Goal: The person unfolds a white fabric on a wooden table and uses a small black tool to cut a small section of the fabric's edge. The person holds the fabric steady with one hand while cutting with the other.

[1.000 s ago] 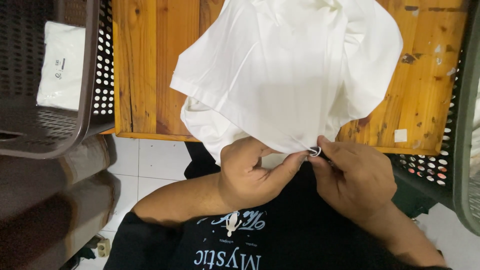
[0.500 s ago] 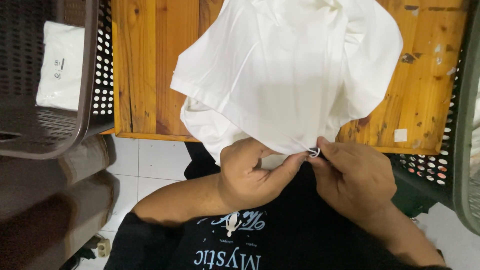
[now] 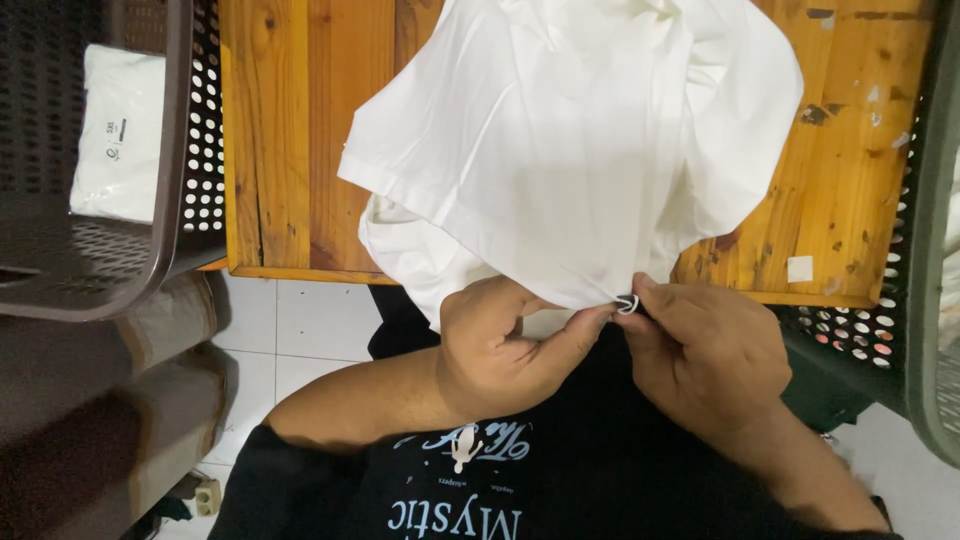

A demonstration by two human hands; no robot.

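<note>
A white garment (image 3: 580, 150) lies bunched on a wooden table (image 3: 280, 150), its lower edge hanging over the near side. My left hand (image 3: 505, 350) pinches that lower edge from the left. My right hand (image 3: 705, 360) pinches the same spot from the right, and a small loop-shaped piece (image 3: 627, 303), like a tag string or ring, shows between the fingertips of both hands. Both hands are held close together just below the table's near edge.
A dark brown perforated basket (image 3: 170, 200) stands at the left with a flat white packet (image 3: 120, 135) inside. A dark green perforated basket (image 3: 920, 300) stands at the right. A small white sticker (image 3: 799, 268) sits on the table. White floor tiles (image 3: 290, 330) lie below.
</note>
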